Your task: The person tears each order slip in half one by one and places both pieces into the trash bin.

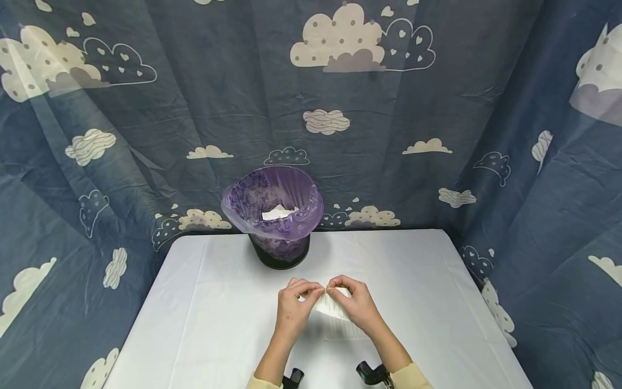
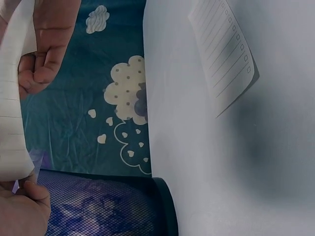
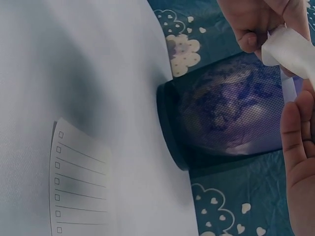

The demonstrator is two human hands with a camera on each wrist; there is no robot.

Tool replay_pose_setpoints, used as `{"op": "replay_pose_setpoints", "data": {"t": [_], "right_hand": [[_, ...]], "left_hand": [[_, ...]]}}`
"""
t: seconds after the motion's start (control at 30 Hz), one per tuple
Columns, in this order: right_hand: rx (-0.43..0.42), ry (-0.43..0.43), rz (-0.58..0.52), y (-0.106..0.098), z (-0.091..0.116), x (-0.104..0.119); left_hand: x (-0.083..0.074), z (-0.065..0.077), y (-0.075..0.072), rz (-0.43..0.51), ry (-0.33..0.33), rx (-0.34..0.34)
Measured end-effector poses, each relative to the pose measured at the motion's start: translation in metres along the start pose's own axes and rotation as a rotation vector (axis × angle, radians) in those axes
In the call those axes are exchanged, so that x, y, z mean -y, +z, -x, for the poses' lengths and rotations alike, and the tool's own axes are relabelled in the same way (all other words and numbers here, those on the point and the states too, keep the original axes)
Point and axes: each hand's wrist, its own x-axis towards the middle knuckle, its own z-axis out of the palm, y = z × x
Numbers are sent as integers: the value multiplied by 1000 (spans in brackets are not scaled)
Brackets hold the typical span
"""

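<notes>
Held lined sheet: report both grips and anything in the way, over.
Left grip and right grip pinching held lined sheet. Checkbox sheet on table below. Mesh wastebasket beyond, blocking neither grip.

Curved ruled paper [image 2: 11,125] in fingers [image 2: 38,192]

A person's bare forearms [image 1: 278,352] reach forward from pale yellow sleeves [image 1: 411,376], slanting inward. The left hand [image 1: 295,305] and right hand [image 1: 357,306] nearly meet at the fingertips, each pinching between thumb and bent fingers.
</notes>
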Motion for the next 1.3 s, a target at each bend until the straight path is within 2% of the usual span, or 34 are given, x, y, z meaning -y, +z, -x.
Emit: {"op": "replay_pose_setpoints", "data": {"t": [0.77,1.03,1.3], "right_hand": [[-34,50,-78,5,0,0],[-66,64,-120,6,0,-4],[-80,61,-98,6,0,-4]], "left_hand": [[3,-1,6,60,-24,-47],[2,0,6,45,-23,-60],[0,1,5,41,-39,-60]]}}
